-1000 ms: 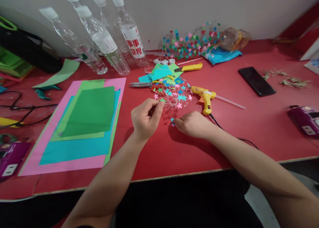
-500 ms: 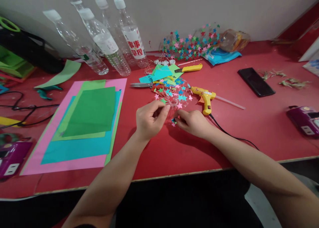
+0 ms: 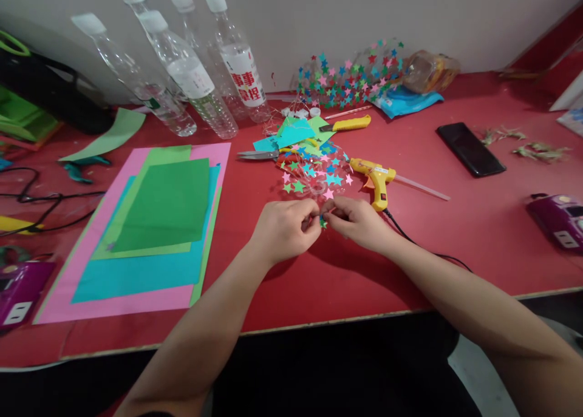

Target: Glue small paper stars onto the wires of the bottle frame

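Observation:
Both my hands meet low over the table, fingertips nearly touching. My left hand (image 3: 289,230) is closed in a pinch; what it holds, if anything, is hidden. My right hand (image 3: 357,224) pinches a few small paper stars (image 3: 323,222), blue and green, showing under its fingertips. Just beyond them lies a clear plastic piece covered with colourful stars (image 3: 314,174). To the right of that rests a yellow hot glue gun (image 3: 378,179) with a glue stick in its back. Scissors (image 3: 259,155) and a yellow utility knife (image 3: 350,124) lie behind, among blue and green paper scraps (image 3: 294,133).
Coloured paper sheets (image 3: 164,204) are stacked on the left. Several plastic bottles (image 3: 243,71) stand along the wall. Another star-covered clear piece (image 3: 350,77) is at the back. A black phone (image 3: 471,150) and a purple toy-like power socket (image 3: 558,220) sit right. The glue gun's cord (image 3: 423,248) runs behind my right forearm.
My left hand has moved right and slightly down, away from the clear plastic piece, to meet my right hand's fingertips. My right hand, with the stars, has barely moved.

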Action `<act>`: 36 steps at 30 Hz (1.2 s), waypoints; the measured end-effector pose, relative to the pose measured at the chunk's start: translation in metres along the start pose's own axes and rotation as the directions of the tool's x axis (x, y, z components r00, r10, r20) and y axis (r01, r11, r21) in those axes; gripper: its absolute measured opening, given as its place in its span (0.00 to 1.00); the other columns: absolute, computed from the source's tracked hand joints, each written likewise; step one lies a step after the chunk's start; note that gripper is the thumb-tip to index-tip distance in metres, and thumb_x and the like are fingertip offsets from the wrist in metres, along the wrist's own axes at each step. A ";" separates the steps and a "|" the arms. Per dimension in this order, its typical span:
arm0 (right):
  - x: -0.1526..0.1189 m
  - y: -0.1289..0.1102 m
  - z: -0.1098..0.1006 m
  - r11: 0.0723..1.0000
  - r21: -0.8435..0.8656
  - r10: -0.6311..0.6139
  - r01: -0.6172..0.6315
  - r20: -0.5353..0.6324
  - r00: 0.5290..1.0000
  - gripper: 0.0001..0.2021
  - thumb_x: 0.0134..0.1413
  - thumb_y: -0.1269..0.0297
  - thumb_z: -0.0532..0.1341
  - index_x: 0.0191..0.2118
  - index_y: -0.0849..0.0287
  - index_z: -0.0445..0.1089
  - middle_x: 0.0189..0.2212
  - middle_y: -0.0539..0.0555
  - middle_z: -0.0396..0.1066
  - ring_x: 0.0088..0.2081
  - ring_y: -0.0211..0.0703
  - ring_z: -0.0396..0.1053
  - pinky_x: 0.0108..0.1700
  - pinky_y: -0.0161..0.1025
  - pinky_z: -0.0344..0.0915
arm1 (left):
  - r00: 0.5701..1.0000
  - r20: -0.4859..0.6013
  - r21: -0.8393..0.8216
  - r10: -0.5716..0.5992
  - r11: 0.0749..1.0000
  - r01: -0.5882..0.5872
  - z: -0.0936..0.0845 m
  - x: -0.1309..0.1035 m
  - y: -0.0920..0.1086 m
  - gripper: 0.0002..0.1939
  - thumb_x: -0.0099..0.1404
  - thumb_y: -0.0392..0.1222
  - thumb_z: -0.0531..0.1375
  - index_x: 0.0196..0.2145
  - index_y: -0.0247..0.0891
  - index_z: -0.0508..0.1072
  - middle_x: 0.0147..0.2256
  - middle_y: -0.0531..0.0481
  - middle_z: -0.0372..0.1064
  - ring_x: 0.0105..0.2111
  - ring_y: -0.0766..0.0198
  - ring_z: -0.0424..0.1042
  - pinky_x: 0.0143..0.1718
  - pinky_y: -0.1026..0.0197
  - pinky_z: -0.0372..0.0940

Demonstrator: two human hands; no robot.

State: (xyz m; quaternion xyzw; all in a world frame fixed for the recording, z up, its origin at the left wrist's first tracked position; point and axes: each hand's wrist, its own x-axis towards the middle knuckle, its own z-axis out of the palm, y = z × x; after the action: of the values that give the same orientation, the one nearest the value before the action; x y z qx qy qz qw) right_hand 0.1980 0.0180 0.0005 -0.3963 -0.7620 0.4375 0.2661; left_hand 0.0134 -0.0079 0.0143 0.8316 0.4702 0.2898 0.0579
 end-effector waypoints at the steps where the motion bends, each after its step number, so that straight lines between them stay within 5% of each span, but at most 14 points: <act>1: 0.000 0.001 0.000 0.999 -0.033 0.003 -0.002 0.014 1.000 0.07 0.56 0.65 0.55 0.34 0.60 0.69 0.15 0.42 0.59 0.19 0.31 0.55 0.26 0.31 0.50 | 1.000 -0.007 0.015 0.010 1.000 -0.010 0.000 0.000 0.000 0.04 0.57 0.34 0.57 0.25 0.38 0.68 0.19 0.56 0.66 0.18 0.70 0.64 0.22 0.66 0.56; 7: -0.001 0.003 -0.001 0.934 -0.357 0.030 -0.014 0.040 0.999 0.11 0.53 0.69 0.55 0.39 0.60 0.74 0.22 0.49 0.69 0.22 0.33 0.60 0.28 0.32 0.51 | 0.992 -0.086 0.048 0.095 0.995 -0.091 -0.001 0.000 -0.001 0.05 0.58 0.33 0.57 0.26 0.38 0.67 0.18 0.58 0.64 0.18 0.71 0.61 0.22 0.66 0.56; 14: -0.010 -0.008 -0.005 0.941 -0.137 -0.321 0.311 -0.062 0.945 0.07 0.54 0.68 0.54 0.30 0.61 0.68 0.17 0.43 0.59 0.18 0.29 0.54 0.24 0.29 0.51 | 0.990 -0.139 -0.227 -0.013 0.974 -0.019 -0.004 0.001 0.008 0.05 0.58 0.31 0.58 0.26 0.37 0.67 0.18 0.59 0.61 0.16 0.75 0.58 0.20 0.70 0.55; 22: -0.010 -0.006 -0.010 0.924 -0.130 -0.370 0.360 -0.063 0.927 0.10 0.59 0.65 0.52 0.29 0.60 0.68 0.19 0.45 0.62 0.20 0.29 0.56 0.25 0.29 0.53 | 0.995 -0.019 -0.469 -0.099 0.879 0.078 -0.008 0.004 0.014 0.06 0.58 0.31 0.57 0.25 0.37 0.69 0.18 0.58 0.62 0.18 0.74 0.58 0.20 0.70 0.56; 24: -0.008 -0.005 -0.018 0.925 -0.253 -0.325 0.283 -0.144 0.935 0.15 0.61 0.61 0.51 0.27 0.60 0.68 0.19 0.46 0.62 0.20 0.30 0.58 0.26 0.30 0.54 | 0.993 -0.001 -0.520 -0.116 0.848 0.098 -0.008 0.004 0.014 0.07 0.58 0.31 0.57 0.24 0.37 0.68 0.19 0.57 0.63 0.18 0.74 0.58 0.20 0.70 0.56; 26: -0.003 -0.002 -0.032 0.884 -0.466 -0.216 0.037 -0.338 0.916 0.19 0.62 0.57 0.50 0.25 0.60 0.68 0.18 0.48 0.63 0.21 0.32 0.59 0.27 0.32 0.52 | 0.988 -0.027 -0.560 -0.151 0.821 0.110 -0.008 0.004 0.013 0.07 0.58 0.32 0.57 0.23 0.37 0.68 0.19 0.57 0.63 0.18 0.74 0.58 0.19 0.70 0.56; 28: 0.005 0.004 -0.050 0.698 -0.633 -0.067 -0.335 -0.523 0.850 0.19 0.62 0.55 0.51 0.28 0.61 0.71 0.21 0.53 0.67 0.23 0.36 0.62 0.28 0.35 0.51 | 0.974 -0.082 -0.591 -0.213 0.797 0.125 -0.008 0.003 0.012 0.08 0.58 0.32 0.58 0.22 0.37 0.67 0.19 0.57 0.61 0.18 0.74 0.58 0.19 0.69 0.55; 30: 0.013 0.014 -0.066 0.459 -0.675 0.172 -0.578 -0.570 0.803 0.22 0.60 0.49 0.53 0.32 0.62 0.74 0.25 0.58 0.72 0.27 0.43 0.67 0.29 0.37 0.52 | 0.944 -0.150 -0.622 -0.293 0.771 0.140 -0.007 0.003 0.009 0.08 0.58 0.32 0.58 0.22 0.37 0.67 0.18 0.58 0.59 0.17 0.74 0.57 0.18 0.69 0.53; 33: 0.022 0.028 -0.080 0.337 -0.685 0.431 -0.646 -0.498 0.753 0.26 0.58 0.44 0.52 0.34 0.63 0.76 0.31 0.64 0.75 0.31 0.50 0.71 0.29 0.38 0.54 | 0.873 -0.249 -0.673 -0.419 0.723 0.156 -0.007 0.004 0.001 0.08 0.58 0.32 0.58 0.22 0.38 0.68 0.16 0.58 0.59 0.15 0.75 0.56 0.16 0.69 0.51; 36: 0.025 0.039 -0.084 0.433 -0.655 0.448 -0.619 -0.439 0.779 0.25 0.59 0.45 0.51 0.33 0.61 0.76 0.31 0.62 0.76 0.33 0.50 0.71 0.29 0.38 0.55 | 0.803 -0.297 -0.734 -0.516 0.661 0.153 -0.007 0.007 -0.008 0.07 0.58 0.33 0.59 0.23 0.38 0.69 0.15 0.59 0.60 0.13 0.75 0.55 0.13 0.69 0.49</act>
State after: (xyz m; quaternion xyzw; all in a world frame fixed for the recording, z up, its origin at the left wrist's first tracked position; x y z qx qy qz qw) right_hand 0.2619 0.0888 0.0079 -0.7324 -0.6753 0.0867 -0.0084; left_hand 0.0059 0.0009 0.0197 0.5461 0.4797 0.6214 0.2924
